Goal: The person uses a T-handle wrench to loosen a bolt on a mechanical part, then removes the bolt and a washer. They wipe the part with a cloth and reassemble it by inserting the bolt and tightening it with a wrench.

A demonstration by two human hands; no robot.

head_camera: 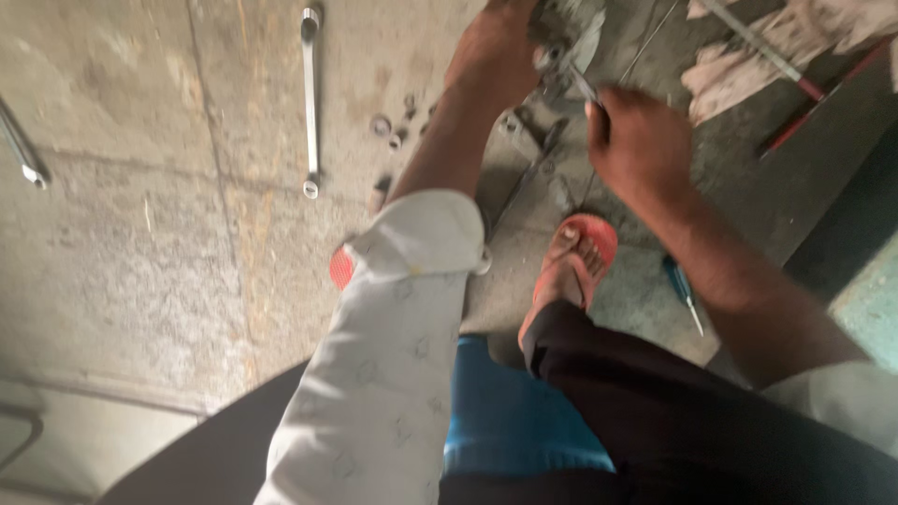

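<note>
Your left hand (496, 51) is clamped over a grey metal part (566, 37) at the top of the view, on the concrete floor (140, 234). Your right hand (636, 145) is closed around a thin tool (582, 86), probably a screwdriver, though blur hides its tip, which meets the part. A long wrench (310, 103) and loose nuts (388, 131) lie to the left; a blue-handled screwdriver (683, 292) lies by your sandalled foot (572, 266).

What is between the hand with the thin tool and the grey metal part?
Nothing visible. The right hand holds a thin metal tool whose tip already reaches the grey metal part, and the left hand rests on that part.
</note>
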